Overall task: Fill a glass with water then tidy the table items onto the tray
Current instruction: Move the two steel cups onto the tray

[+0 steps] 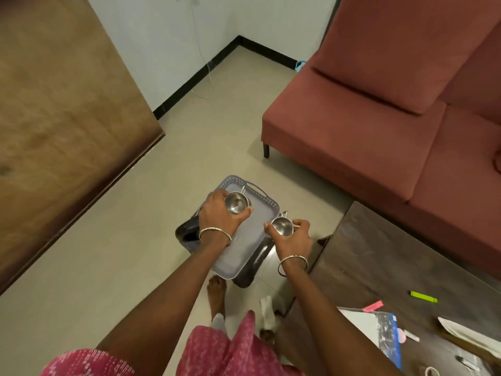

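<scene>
The red sofa (pixel 366 126) fills the far right, and the dark table (pixel 379 253) lies near right with papers and a green marker (pixel 423 297) on it. The grey tray (pixel 244 256) sits low on a dark stand (pixel 187 229) left of the table, within easy reach for loading. The left hand (pixel 217 213) grips one steel cup (pixel 237 203) upright over the tray's far end, probably to set it down. The right hand (pixel 295 237) grips a second steel cup (pixel 282 226) at the tray's right edge. Whether either holds water, I cannot tell.
</scene>
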